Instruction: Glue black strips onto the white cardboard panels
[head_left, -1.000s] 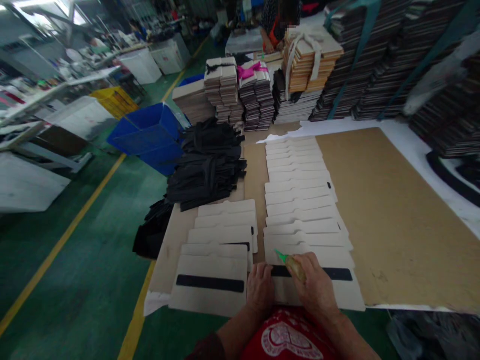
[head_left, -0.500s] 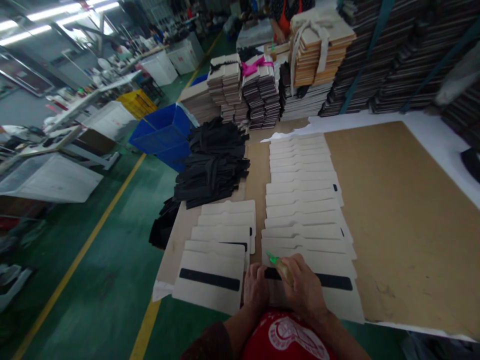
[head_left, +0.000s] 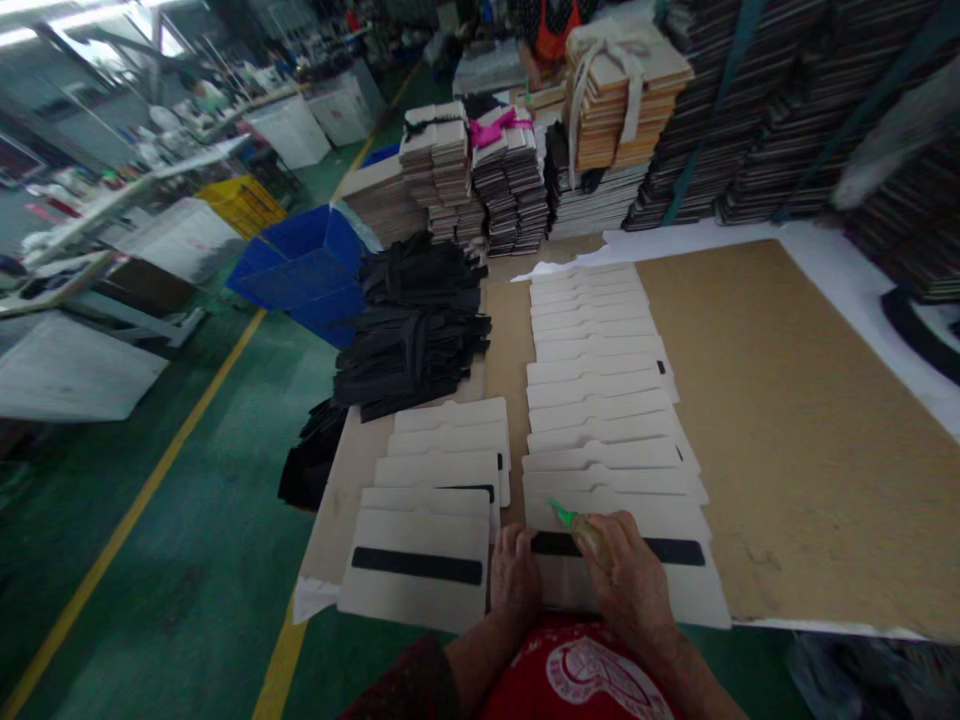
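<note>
In my right hand (head_left: 628, 572) is a tan-bodied tool with a pointed green tip (head_left: 562, 513), its fingers wrapped round the body. That hand rests over the front cream panel (head_left: 694, 595), across its black strip (head_left: 673, 551). My left hand (head_left: 516, 572) has its fingers bent together over the panel's left edge, by the strip's left end; the thumb is hidden. Behind this panel runs a column of overlapping cream panels (head_left: 600, 376). To the left lies a shorter overlapping group, whose front panel (head_left: 420, 530) also bears a black strip (head_left: 417, 565).
Bundles of black strips (head_left: 412, 350) lie at the table's left edge. Tied stacks of panels (head_left: 442, 150) stand at the back, with taller dark stacks (head_left: 795, 110) at right. Blue bins (head_left: 300, 260) are on the floor. A person in an orange apron (head_left: 555, 40) is behind.
My right hand has shifted a little to the right along the black strip with the green-tipped tool. My left hand stays at the panel's edge. The camera view has turned slightly.
</note>
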